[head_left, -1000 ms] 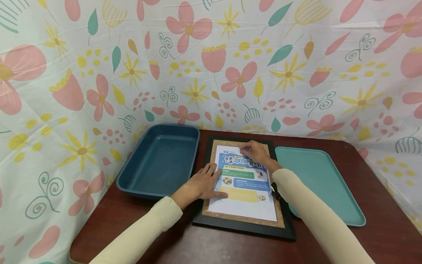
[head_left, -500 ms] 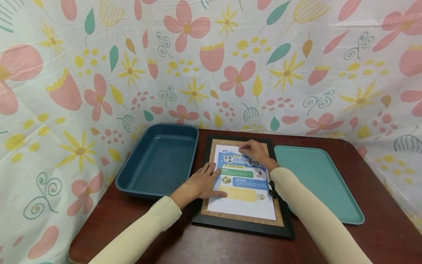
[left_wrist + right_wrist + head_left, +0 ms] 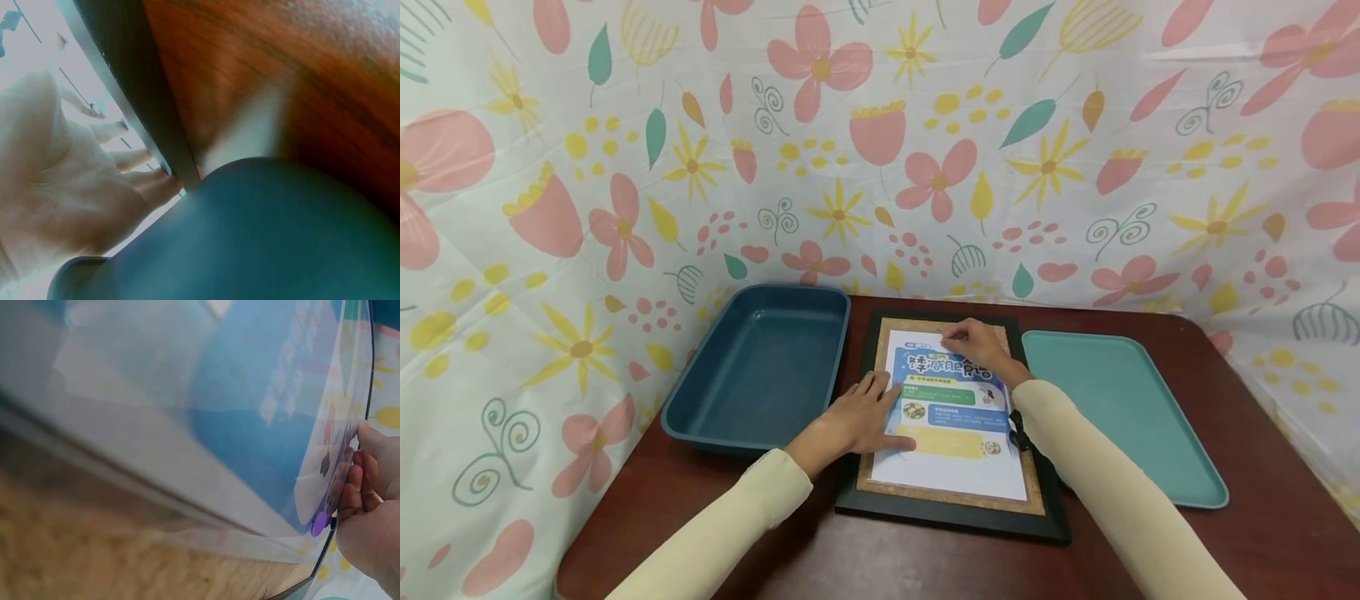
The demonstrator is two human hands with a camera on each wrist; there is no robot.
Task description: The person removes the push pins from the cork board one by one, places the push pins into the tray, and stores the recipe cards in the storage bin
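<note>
Poster (image 3: 955,417) is laid on corkboard (image 3: 1033,493), long axis approx. 12–6 o'clock, its bulk at 6 from R hand (image 3: 981,346), which is nearer top edge; R grip can't be told. L hand (image 3: 859,417) is spread loosely at 9.

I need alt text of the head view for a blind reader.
A person's left hand lies across the left edge of a printed sheet on a framed board; the right hand pinches something too small to tell near the top. A blue tray stands left, a teal tray right, on a dark table.
</note>
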